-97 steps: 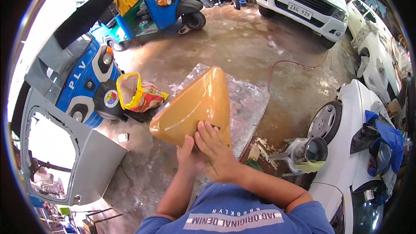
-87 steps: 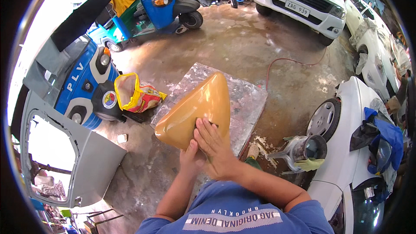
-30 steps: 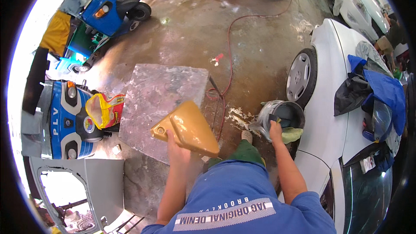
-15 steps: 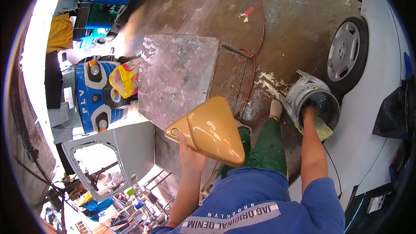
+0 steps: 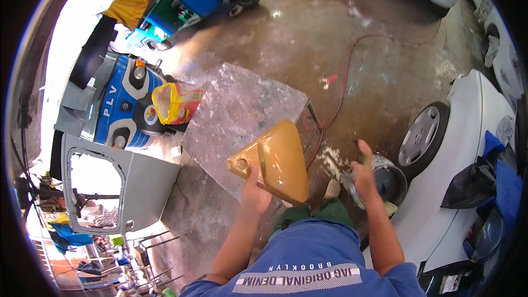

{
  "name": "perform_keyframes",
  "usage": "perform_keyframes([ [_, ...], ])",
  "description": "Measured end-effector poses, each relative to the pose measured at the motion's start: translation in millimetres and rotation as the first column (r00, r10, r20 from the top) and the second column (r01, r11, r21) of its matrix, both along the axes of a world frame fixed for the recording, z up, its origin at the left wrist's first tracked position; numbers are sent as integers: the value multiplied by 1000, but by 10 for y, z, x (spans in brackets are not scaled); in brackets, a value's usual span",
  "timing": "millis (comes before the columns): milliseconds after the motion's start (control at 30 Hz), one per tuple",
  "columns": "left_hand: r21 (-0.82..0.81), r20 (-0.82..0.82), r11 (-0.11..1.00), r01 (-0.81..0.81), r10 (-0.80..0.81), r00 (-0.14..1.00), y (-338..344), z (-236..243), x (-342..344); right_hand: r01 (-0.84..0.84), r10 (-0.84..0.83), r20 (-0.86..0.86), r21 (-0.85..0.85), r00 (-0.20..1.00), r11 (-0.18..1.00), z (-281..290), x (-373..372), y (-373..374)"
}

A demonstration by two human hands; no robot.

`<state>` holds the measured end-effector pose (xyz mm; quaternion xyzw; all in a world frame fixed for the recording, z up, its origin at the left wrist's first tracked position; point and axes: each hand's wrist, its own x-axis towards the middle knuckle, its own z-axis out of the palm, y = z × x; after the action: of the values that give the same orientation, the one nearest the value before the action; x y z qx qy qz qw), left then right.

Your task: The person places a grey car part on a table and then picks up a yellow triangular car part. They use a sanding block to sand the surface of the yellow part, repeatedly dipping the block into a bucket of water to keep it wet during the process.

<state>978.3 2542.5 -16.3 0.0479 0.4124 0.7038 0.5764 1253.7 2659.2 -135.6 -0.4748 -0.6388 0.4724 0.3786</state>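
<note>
My left hand (image 5: 256, 194) grips a glossy gold, roughly triangular motorcycle side cover (image 5: 283, 159) by its narrow left end, near a round hole. The cover is held up in front of me, over the near edge of a worn, paint-stained table (image 5: 242, 99). My right hand (image 5: 364, 176) is raised just left of a round metal bucket (image 5: 393, 181), apart from the cover. Its fingers look closed around something small and dark, too blurred to name. A yellowish-green cloth (image 5: 390, 209) hangs at the bucket's near rim.
A white car (image 5: 456, 148) stands close on my right, its wheel (image 5: 423, 135) beside the bucket. A red hose (image 5: 346, 77) runs over the floor. Left are a blue vehicle front (image 5: 118, 104), a yellow-and-red bag (image 5: 176, 104) at the table's edge, and a grey door panel (image 5: 146, 181).
My right hand has come up out of the bucket and moved left. The side cover stays in my left hand. My view has turned, showing more of the floor and another white car.
</note>
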Motion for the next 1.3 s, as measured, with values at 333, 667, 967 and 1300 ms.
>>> perform_keyframes([
  [333, 69, -205, 998, -12, 26, 978, -140, 409, -224, -451, 497, 61, 526, 866, 721, 1522, -1808, -446],
  [667, 110, -502, 987, -114, 155, 851, -692, 408, -354, -568, 631, 35, 476, 775, 672, 1818, -1955, -408],
  [967, 60, -703, 998, 1, 41, 710, -847, 407, -627, -700, 730, 217, 549, 648, 457, 2075, -1936, -521],
  [1300, -90, -808, 996, 14, -81, 583, -925, 603, -540, -628, 658, 77, 398, 749, 668, 2028, -1943, -510],
])
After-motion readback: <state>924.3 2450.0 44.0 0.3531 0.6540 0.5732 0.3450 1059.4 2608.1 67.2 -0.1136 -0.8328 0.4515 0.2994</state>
